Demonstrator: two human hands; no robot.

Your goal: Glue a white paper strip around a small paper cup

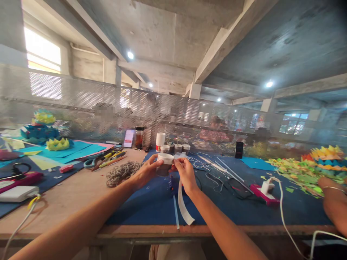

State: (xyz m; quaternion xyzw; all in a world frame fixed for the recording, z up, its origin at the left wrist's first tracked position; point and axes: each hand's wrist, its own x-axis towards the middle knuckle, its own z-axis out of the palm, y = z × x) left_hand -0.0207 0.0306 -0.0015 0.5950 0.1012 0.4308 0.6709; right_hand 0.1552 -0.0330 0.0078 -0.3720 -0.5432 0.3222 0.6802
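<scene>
A small cup (164, 169) with a white rim and a grey-brown lower part is held above the blue table cover. My left hand (151, 169) is closed round its left side, thumb near the rim. At the cup's right edge, my right hand (186, 174) pinches a white strip (184, 204) against or beside the rim; the exact contact is hidden by the fingers. From there the strip curls down toward the table's front edge. Behind my hands stand several similar small cups (178, 148) and a taller white cup (160, 138). A narrow pale strip (176, 213) lies below.
Left are a heap of grey cord (121, 174), pliers (89, 163) and blue paper sheets (78, 151). Right are white cords, a power strip (264, 195), a phone (239, 150), paper scraps and another person's arm (334, 202). A perforated metal screen (173, 112) stands behind.
</scene>
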